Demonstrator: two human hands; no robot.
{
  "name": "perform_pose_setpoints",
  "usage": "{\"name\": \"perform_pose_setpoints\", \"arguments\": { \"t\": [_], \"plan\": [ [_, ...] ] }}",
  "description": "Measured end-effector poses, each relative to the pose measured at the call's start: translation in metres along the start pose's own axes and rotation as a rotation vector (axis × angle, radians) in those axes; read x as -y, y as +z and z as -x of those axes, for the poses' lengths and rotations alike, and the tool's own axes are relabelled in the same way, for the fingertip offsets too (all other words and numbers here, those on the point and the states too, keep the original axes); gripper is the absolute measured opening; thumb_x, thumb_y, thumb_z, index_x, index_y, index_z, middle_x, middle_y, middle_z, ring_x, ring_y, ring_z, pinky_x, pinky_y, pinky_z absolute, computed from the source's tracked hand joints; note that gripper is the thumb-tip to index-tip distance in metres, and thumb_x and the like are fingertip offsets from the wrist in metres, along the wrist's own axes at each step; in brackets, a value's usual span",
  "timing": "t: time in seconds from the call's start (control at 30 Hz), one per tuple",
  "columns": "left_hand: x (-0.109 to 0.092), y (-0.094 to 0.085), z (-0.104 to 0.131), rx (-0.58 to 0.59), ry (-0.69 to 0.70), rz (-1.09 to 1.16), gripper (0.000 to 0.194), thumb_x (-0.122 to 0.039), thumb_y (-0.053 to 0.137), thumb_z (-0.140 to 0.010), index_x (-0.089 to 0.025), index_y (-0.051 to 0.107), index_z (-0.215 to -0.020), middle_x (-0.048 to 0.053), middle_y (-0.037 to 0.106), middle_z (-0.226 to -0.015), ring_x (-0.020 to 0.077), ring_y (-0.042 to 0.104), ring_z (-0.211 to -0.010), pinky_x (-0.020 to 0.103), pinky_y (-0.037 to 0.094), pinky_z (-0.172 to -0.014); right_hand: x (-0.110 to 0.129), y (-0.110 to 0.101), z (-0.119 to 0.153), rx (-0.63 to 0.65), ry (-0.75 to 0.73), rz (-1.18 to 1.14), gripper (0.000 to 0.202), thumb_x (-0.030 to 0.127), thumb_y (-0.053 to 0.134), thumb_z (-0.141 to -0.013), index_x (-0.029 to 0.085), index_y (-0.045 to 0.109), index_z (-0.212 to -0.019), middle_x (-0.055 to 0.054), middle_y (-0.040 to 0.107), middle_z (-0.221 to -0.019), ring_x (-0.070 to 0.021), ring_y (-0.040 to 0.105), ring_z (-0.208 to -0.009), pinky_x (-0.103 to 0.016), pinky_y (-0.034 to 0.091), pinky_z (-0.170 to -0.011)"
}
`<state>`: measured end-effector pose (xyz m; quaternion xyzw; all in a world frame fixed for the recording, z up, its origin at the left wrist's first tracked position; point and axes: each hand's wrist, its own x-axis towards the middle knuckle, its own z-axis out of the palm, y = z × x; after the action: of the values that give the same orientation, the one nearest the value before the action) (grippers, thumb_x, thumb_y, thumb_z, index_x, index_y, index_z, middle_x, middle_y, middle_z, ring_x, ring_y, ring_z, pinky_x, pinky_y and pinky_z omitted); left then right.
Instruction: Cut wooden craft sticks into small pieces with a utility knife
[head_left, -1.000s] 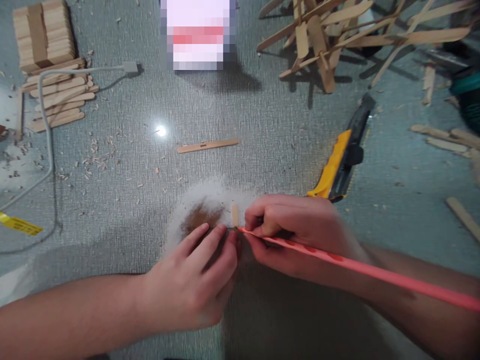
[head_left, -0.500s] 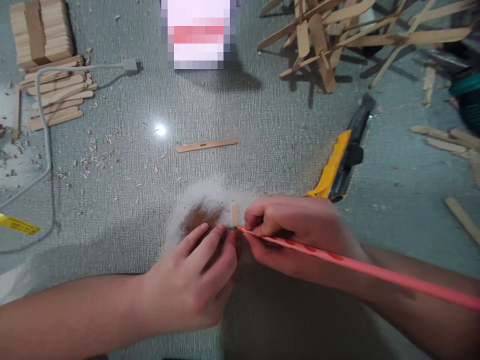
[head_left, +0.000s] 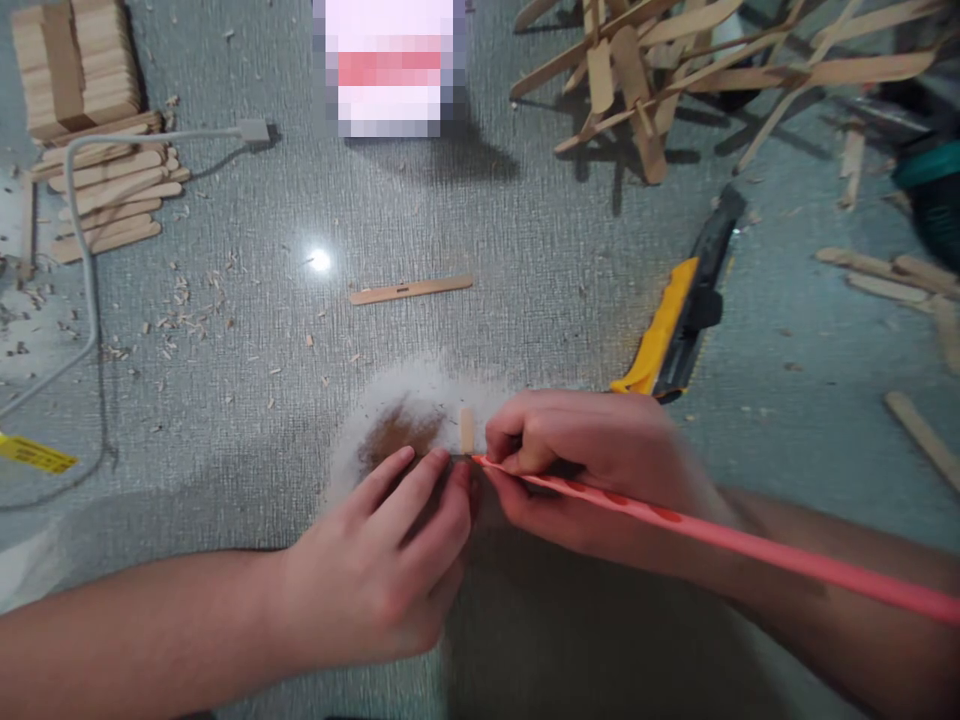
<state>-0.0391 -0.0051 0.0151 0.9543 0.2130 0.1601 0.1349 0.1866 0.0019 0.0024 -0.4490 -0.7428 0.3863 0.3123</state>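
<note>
My right hand (head_left: 577,465) is closed around a coral-pink pencil (head_left: 720,538), whose long shaft slants back over my forearm. The pencil's tip touches a narrow wooden craft stick (head_left: 466,428), of which only the far end shows. Against that stick press the bent fingers of my left hand (head_left: 405,550); they hide its near part. A thin dark edge shows at the fingertips, too small to name. Just beyond the left fingers lies a brown smudge (head_left: 401,435) on a whitish patch of the table.
Ahead lies another craft stick (head_left: 411,291) with a small slot. A yellow-and-black utility knife (head_left: 679,310) rests beyond my right hand. Bundled sticks (head_left: 79,70) and a white cable (head_left: 90,250) are at left. Interlocked sticks (head_left: 645,90) stand at the far right. Wood chips (head_left: 184,305) are scattered about.
The whole view has shifted slightly left. Both hands, the pencil and the stick keep nearly the same positions relative to each other.
</note>
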Motion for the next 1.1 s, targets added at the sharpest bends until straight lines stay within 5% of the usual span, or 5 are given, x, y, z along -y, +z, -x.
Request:
{"name": "perform_pose_setpoints", "arguments": {
  "t": [1.1],
  "plan": [
    [0.0003,-0.0016,-0.0016,0.002,0.008,-0.014,0.028,-0.009,0.045,-0.094,-0.001,0.067,-0.11,0.011,0.075,-0.114,0.0313,0.07,-0.111,0.044,0.063,-0.093,-0.0005,0.0003,-0.0005,-0.029,-0.025,0.007,0.026,0.006,0.061,-0.078,0.023,0.042,-0.069,0.003,0.063,-0.07,-0.0083,0.054,-0.059,-0.022,0.041,-0.052]
  ]
}}
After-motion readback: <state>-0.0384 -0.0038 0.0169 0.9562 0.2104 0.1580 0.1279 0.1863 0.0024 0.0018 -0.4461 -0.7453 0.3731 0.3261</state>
